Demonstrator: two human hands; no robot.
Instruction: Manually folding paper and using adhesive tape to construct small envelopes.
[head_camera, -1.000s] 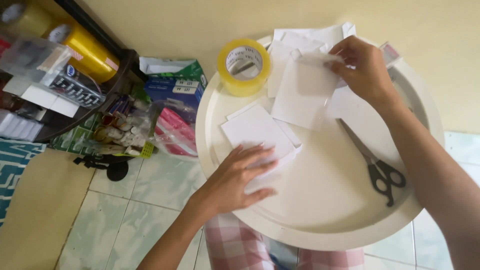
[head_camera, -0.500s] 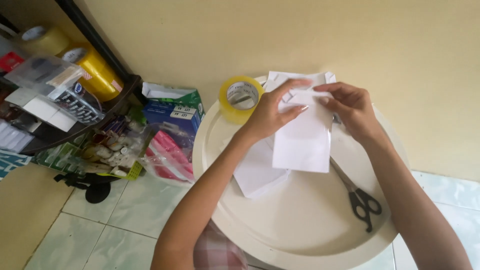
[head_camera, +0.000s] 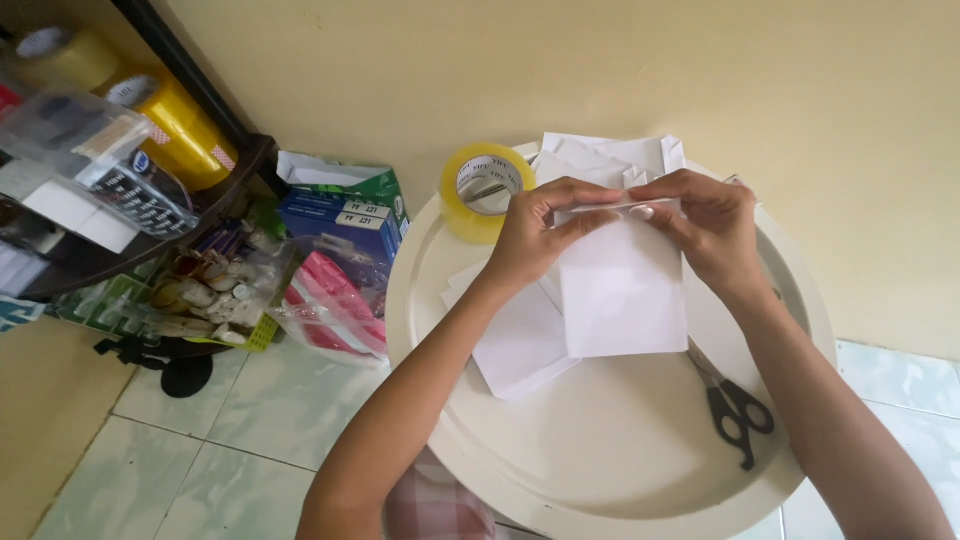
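Both hands have come together: the left hand (head_camera: 540, 225) and right hand (head_camera: 705, 225) now pinch the white paper's (head_camera: 622, 290) top edge, lifted above the round table's (head_camera: 600, 470) far edge, folding underway.

Seen from above: left hand (head_camera: 535, 228) and right hand (head_camera: 705, 225) pinching the top edge of a white paper sheet (head_camera: 622, 285) with fingers (head_camera: 600, 213), over a round white worktop (head_camera: 560, 470). Beside the sheet, toward the wall, a yellow tape roll (head_camera: 485, 190). Under the sheet, more white papers (head_camera: 520, 345). Right of the sheet, black scissors (head_camera: 735, 405).
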